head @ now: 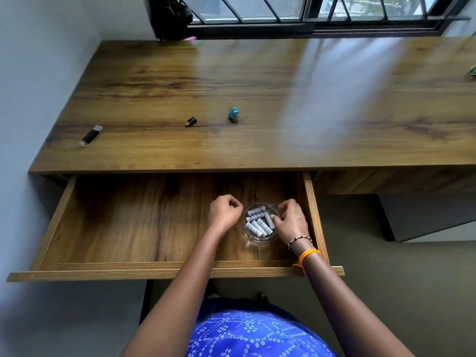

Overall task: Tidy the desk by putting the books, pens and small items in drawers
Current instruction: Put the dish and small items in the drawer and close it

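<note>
Your right hand (292, 221) grips the rim of the glass dish (260, 222) of batteries (257, 224) inside the open drawer (128, 228); your left hand (224, 211) rests just beside the dish, fingers curled, empty.

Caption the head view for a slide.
Both hands, left hand and right hand, set a glass dish of batteries in the open drawer; small items remain on the desk.

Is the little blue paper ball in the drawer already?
No, the blue paper ball sits on the desk top, while the open drawer holds only the glass dish of batteries.
</note>
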